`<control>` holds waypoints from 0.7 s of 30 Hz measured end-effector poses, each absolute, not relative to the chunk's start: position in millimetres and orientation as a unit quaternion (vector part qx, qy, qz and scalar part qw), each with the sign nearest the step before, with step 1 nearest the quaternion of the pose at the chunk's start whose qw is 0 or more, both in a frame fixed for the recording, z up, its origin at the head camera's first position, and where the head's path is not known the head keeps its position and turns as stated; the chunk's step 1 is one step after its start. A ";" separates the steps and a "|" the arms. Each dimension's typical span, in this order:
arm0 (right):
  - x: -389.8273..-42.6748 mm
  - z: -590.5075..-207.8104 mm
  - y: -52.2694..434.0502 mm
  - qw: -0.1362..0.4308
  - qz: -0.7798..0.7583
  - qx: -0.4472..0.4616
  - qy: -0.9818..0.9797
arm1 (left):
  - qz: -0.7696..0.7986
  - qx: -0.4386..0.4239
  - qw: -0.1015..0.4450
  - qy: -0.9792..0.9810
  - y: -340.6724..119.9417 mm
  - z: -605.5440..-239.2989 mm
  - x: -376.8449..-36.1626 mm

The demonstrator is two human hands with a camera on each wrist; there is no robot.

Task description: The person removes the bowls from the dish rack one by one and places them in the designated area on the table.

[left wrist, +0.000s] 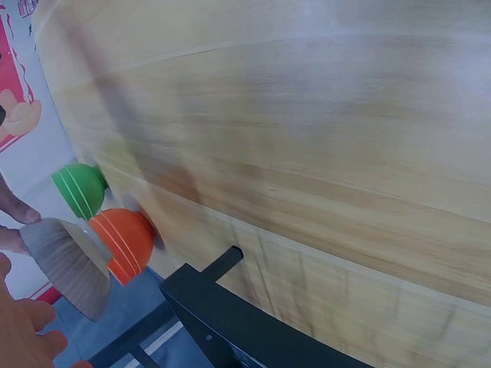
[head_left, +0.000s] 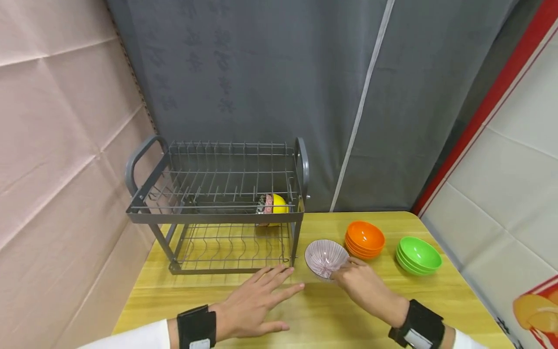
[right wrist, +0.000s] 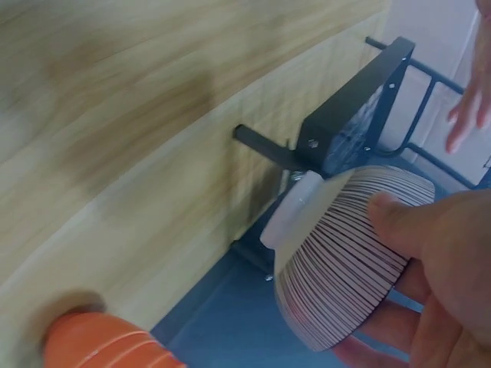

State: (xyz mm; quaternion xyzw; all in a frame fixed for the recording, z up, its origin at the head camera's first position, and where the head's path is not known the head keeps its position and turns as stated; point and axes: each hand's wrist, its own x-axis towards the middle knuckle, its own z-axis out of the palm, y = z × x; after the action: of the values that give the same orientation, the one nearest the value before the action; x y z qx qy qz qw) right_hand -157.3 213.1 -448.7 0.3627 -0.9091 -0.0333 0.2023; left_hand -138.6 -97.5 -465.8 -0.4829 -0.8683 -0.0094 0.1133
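Note:
A white bowl with thin dark stripes (head_left: 324, 257) is in my right hand (head_left: 366, 287), its rim pinched between thumb and fingers. The right wrist view shows the thumb on the striped outside of the bowl (right wrist: 345, 253), raised off the table. My left hand (head_left: 257, 304) is spread with straight fingers in front of the dish rack (head_left: 218, 218), holding nothing. In the rack's lower tier, toward the right, stand several bowls on edge, the outermost a yellow bowl (head_left: 279, 206); the upper tier's wires partly hide them.
Orange bowls (head_left: 365, 238) are stacked right of the striped bowl, with green bowls (head_left: 419, 256) stacked further right. All stand on the wooden table (head_left: 318, 317). A grey curtain (head_left: 261, 72) hangs behind the rack, and a pale wall covering (head_left: 65, 194) stands at the left.

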 end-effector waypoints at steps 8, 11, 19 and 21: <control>-172.8 -463.5 215.6 0.220 -0.041 0.340 -0.913 | 0.000 -0.488 0.118 -0.865 -90.1 -462.7 -138.8; -180.1 -473.1 217.8 0.217 -0.039 0.327 -0.919 | 0.004 -0.492 0.121 -0.862 -88.8 -462.5 -138.4; -199.6 -500.9 227.1 0.186 -0.039 0.296 -0.936 | 0.006 -0.482 0.103 -0.870 -93.5 -464.6 -140.7; -203.3 -506.7 228.0 0.176 -0.034 0.295 -0.938 | 0.007 -0.481 0.100 -0.871 -95.1 -464.9 -141.1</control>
State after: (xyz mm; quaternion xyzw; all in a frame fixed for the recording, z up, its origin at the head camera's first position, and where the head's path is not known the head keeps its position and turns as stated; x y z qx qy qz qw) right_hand -203.3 228.0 -506.7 0.2952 -0.9384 -0.0345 0.1764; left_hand -141.1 -95.1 -464.9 -0.4807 -0.8712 0.0069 0.0995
